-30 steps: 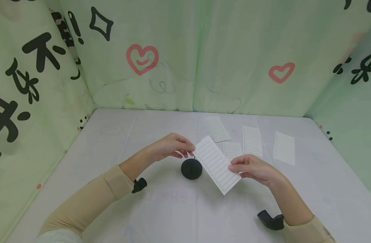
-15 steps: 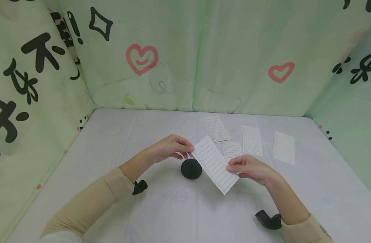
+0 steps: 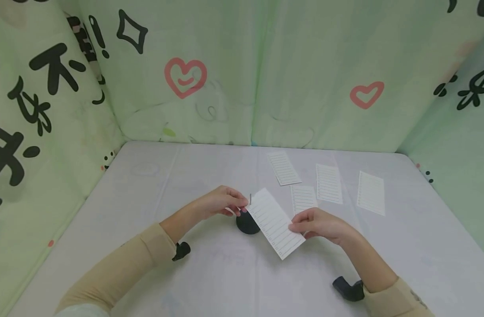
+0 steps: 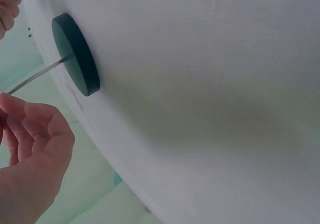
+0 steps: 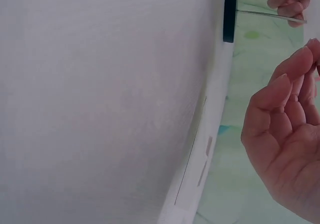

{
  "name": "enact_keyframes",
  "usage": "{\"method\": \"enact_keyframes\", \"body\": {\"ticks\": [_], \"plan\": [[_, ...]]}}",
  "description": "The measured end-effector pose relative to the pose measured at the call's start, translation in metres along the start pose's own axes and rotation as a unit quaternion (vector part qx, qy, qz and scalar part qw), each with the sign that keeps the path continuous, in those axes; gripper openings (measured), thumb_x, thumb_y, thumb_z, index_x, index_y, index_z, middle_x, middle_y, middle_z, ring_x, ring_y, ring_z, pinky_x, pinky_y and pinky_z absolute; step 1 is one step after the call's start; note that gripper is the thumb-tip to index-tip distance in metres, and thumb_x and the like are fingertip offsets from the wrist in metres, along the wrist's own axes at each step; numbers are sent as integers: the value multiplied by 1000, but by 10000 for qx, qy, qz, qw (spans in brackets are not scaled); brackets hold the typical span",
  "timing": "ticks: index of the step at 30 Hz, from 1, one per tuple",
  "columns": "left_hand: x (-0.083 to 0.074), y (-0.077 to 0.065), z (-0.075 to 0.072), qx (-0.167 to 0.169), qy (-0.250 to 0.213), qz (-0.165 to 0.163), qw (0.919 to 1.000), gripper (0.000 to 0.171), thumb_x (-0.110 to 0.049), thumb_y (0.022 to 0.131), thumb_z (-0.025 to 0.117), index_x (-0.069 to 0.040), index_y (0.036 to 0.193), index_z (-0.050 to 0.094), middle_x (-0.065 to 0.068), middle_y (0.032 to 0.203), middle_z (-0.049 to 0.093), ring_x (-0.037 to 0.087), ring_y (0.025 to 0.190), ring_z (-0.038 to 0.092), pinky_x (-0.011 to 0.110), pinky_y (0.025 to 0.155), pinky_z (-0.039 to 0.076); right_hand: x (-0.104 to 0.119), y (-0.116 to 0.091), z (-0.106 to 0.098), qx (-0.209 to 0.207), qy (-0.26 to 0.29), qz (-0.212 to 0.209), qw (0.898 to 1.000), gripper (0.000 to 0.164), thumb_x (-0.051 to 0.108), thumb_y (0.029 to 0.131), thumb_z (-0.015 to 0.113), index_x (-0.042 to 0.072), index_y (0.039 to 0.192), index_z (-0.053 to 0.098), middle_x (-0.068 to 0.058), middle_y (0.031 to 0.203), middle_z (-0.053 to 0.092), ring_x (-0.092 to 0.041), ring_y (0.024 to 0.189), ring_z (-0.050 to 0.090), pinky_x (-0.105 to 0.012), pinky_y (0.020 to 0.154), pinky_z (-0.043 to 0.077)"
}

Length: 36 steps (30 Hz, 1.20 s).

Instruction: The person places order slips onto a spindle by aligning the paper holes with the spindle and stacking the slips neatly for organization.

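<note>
A white slip of paper (image 3: 273, 226) with printed lines is held tilted above the table. My left hand (image 3: 222, 202) pinches its upper left corner between thumb and finger. On the lower right edge, my right hand (image 3: 321, 225) pinches the same slip. Beneath the left fingertips stands a bill spike, its round black base (image 3: 247, 224) partly covered by the slip. Its thin metal rod (image 4: 37, 75) points up toward the left fingers in the left wrist view. The spike's tip (image 3: 250, 199) shows right at the slip's upper left corner in the head view.
Several more lined slips lie on the white tabletop (image 3: 210, 281): one at the back (image 3: 284, 168), one in the middle (image 3: 329, 184), one farther right (image 3: 371, 193), and a partly hidden one (image 3: 303, 197). Green printed curtains (image 3: 226, 79) enclose the table.
Both hands have come down and slightly left and nearer with the slip. Its upper left corner now overlaps the spike, whose tip shows above it. The slips on the table have not moved.
</note>
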<state>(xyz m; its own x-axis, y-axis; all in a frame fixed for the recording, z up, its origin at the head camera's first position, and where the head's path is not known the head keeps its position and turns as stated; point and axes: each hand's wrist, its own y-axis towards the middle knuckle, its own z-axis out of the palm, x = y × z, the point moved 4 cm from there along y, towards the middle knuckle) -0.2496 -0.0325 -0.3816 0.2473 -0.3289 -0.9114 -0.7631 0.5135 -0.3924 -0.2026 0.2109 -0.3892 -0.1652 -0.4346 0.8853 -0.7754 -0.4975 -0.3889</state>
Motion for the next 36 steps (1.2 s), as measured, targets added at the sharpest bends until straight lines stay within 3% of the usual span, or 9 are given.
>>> {"method": "enact_keyframes", "body": {"ticks": [6, 13, 25, 36], "plan": [[15, 10, 3, -198, 255, -289, 9991, 17, -14, 87, 60, -1, 96, 66, -2, 72, 63, 10, 62, 56, 24, 61, 42, -5, 4, 3, 152, -342, 218, 9991, 17, 19, 84, 64, 2, 84, 65, 4, 70, 61, -11, 65, 54, -31, 65, 46], [27, 18, 5, -240, 495, -508, 9972, 16, -14, 85, 62, -1, 93, 67, -3, 67, 63, 7, 55, 55, 21, 52, 35, -10, 8, 5, 286, -461, 470, 9974, 13, 16, 83, 64, 4, 79, 64, 4, 64, 57, -9, 61, 51, -24, 57, 43], [33, 25, 9, -444, 749, -725, 9936, 12, -10, 83, 64, 1, 86, 69, 0, 61, 61, 8, 47, 51, 19, 47, 35, -15, 14, 7, 365, -960, 604, 9929, 15, 17, 81, 65, 4, 73, 65, 4, 55, 53, -7, 52, 41, -19, 47, 28], [33, 26, 11, -605, 1090, -721, 9896, 10, -11, 81, 65, -1, 81, 69, -1, 55, 58, 8, 41, 48, 18, 41, 32, -15, 17, 10, 314, -1171, 672, 9903, 15, 15, 80, 66, 1, 74, 66, 3, 52, 53, -7, 48, 39, -19, 46, 26]]}}
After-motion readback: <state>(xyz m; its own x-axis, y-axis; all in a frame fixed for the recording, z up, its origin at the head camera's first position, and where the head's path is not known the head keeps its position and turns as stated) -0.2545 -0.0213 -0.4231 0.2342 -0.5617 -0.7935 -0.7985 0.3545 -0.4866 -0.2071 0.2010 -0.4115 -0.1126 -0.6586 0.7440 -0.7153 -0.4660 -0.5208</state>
